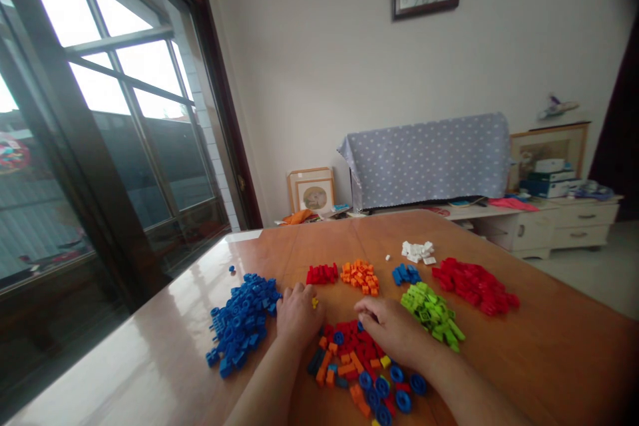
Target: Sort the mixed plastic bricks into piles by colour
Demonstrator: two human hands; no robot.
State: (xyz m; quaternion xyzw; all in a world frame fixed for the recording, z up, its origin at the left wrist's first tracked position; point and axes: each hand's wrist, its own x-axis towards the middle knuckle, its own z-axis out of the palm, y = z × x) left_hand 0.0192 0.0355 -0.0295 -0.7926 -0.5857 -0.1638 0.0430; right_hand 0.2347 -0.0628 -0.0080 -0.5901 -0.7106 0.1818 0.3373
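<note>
My left hand [299, 313] rests over the table between the big blue brick pile [242, 319] and the mixed pile, its fingers bent; small yellow pieces [315, 303] show beside its thumb side. What it holds, if anything, is hidden. My right hand [392, 329] is at the upper right of the mixed pile [357, 353] of red, orange, blue and yellow pieces. Its fingers curl inward near a blue piece, and their contents cannot be made out. Lime green bricks [432, 313] lie just right of that hand.
Farther back on the wooden table [309, 239] are red bricks [322, 273], orange bricks [360, 277], a small blue group [406, 274] and white bricks [418, 251]. A larger red pile [476, 286] lies at the right. One blue piece [232, 269] sits apart at the left.
</note>
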